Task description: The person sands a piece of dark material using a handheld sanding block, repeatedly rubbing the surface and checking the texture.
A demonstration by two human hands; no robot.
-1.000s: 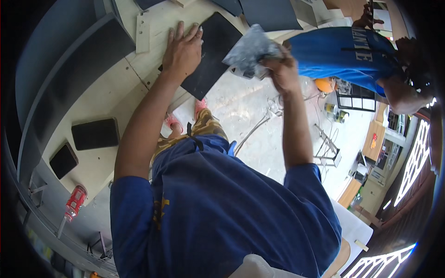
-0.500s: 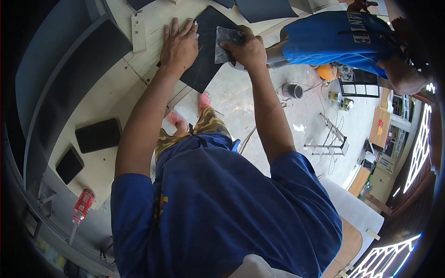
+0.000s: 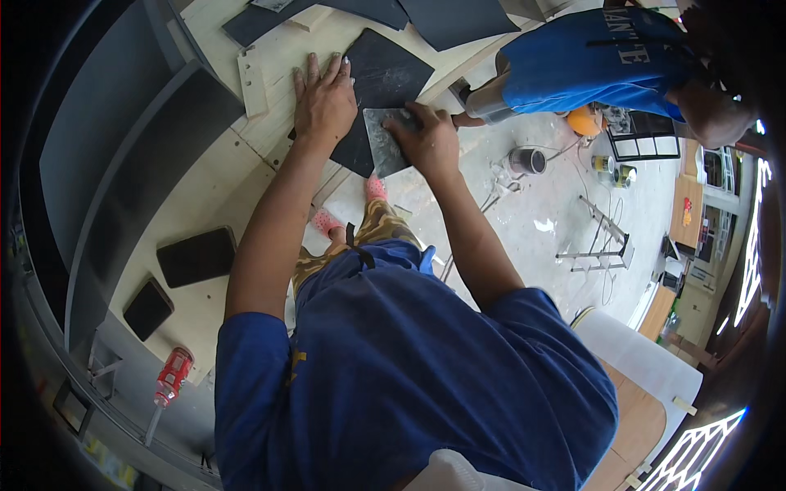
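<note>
A black board (image 3: 397, 72) with pale scuffs lies across the edge of the wooden table. My left hand (image 3: 327, 106) rests flat along its left side, fingers spread, partly over the pale wood. In my right hand (image 3: 430, 146) is a dusty grey rectangular sheet (image 3: 381, 141), gripped at its right side with the thumb on top. The sheet lies against the near end of the board; whether it is sandpaper or a thin plate I cannot tell.
Dark curved panels (image 3: 151, 176) stand at left; more dark sheets (image 3: 458, 20) lie beyond. Two black flat pieces (image 3: 196, 256) and a red bottle (image 3: 173, 372) are at lower left. A co-worker in blue (image 3: 585, 65) stands at right, near a bucket (image 3: 528, 160) and stepladder (image 3: 604, 237).
My right hand has drawn the grey sheet toward me and slightly left, from the board's right side to its near end. My left hand stays on the board. The view has shifted slightly.
</note>
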